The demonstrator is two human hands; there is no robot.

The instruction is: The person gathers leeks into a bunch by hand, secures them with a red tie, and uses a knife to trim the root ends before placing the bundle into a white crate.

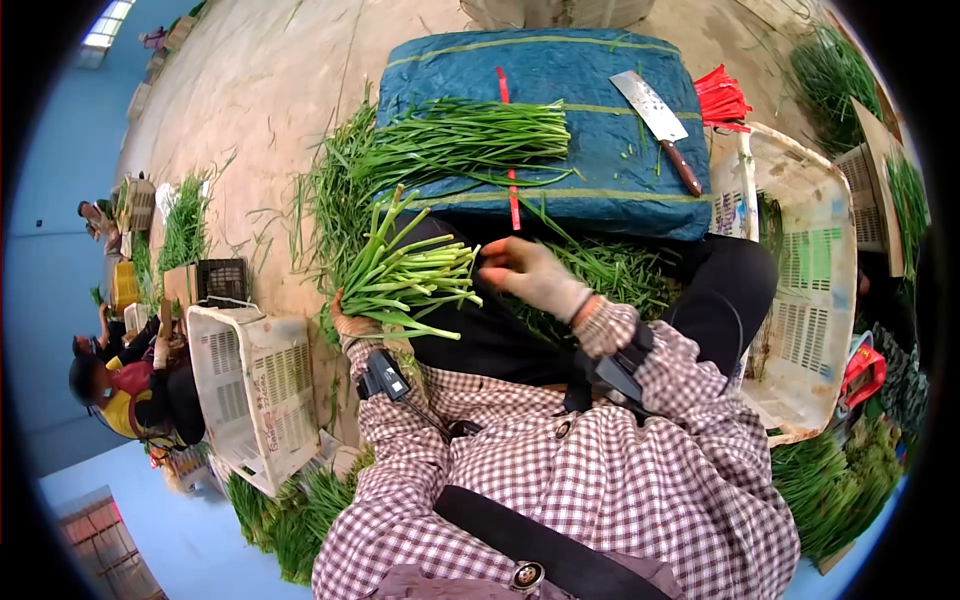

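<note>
My left hand point(352, 325), in a glove, grips a bunch of green stalks point(405, 275) whose cut ends point right. My right hand point(530, 275), also gloved, hovers just right of those ends, fingers curled near the stalk tips and holding nothing I can make out. A second, tidy bundle of green stalks point(460, 140) lies on a blue tarp-covered block point(600, 150) in front of me. A cleaver point(655, 125) with a brown handle rests on the block's right side. A red strap point(507, 150) runs across the block.
A white plastic crate point(800, 290) stands at my right, another white crate point(255, 390) at my left. Loose greens point(330, 200) litter the ground around the block. Red ties point(720, 100) lie beside the block. Other people point(130, 385) sit working at the far left.
</note>
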